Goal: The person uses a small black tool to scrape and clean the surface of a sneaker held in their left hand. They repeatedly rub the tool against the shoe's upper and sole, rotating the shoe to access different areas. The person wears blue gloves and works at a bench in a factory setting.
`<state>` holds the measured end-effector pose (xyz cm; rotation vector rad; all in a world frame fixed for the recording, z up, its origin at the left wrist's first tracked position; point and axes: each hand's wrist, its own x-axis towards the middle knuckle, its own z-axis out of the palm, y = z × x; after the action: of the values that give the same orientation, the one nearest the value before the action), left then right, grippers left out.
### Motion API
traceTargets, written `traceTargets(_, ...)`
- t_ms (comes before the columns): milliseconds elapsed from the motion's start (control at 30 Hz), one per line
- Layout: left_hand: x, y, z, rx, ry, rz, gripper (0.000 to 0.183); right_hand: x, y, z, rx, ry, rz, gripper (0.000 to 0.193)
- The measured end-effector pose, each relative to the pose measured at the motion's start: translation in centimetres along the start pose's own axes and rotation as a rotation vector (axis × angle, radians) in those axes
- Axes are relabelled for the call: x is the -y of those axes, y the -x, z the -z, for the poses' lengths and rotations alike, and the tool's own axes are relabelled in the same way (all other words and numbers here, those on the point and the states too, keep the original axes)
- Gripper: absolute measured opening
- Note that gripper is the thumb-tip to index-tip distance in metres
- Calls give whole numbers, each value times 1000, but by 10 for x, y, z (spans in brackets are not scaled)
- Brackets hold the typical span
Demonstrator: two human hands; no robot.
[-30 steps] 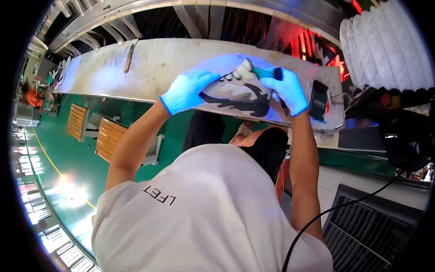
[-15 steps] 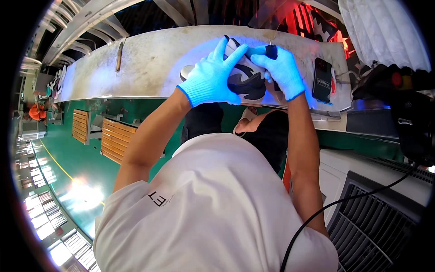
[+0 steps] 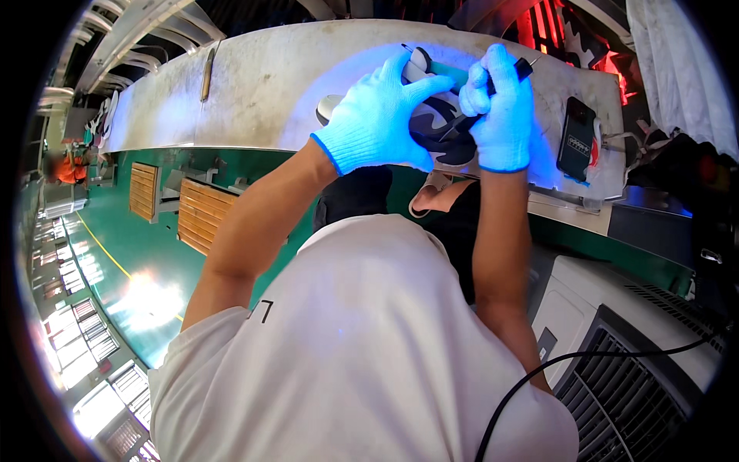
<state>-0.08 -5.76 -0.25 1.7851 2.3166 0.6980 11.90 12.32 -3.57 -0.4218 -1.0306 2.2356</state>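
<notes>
A long, pale, stained workbench (image 3: pixel 254 85) bears a white, grey and black shoe (image 3: pixel 456 148) at its near edge, under a pool of blue light.
The shoe lies on its side, partly hidden beneath the left hand (image 3: pixel 377 115) in a pale knit glove with a blue cuff; that hand is splayed wide, clasping the shoe between thumb and fingers. The right hand (image 3: pixel 500 112), gloved alike, is curled into a fist around a slim black-handled tool (image 3: pixel 525 69), its thin metal tip pointing up and away from the shoe. To the right lies a black rectangular phone (image 3: pixel 577 142); far left, a narrow brown-handled tool (image 3: pixel 207 75). Smallest, a teal piece (image 3: pixel 450 75) shows between the hands.
</notes>
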Motion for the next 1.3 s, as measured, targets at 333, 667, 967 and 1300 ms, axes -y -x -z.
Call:
traceTargets(333,-3,13,-1,-58,6,-8,109,31,66,30,-251,827,175,71)
traceTargets(667,-5,22,-13,-134,-84,-19,111,-58,114,19,-261,575,73,90)
traceTargets(967,-9,30,-22,-168,-93,-29,119,-32,106,22,-229,400,-239,83)
traceTargets(1300,-8,38,-26,-168,-133,-36,112,-15,122,45,-104,424,-265,89)
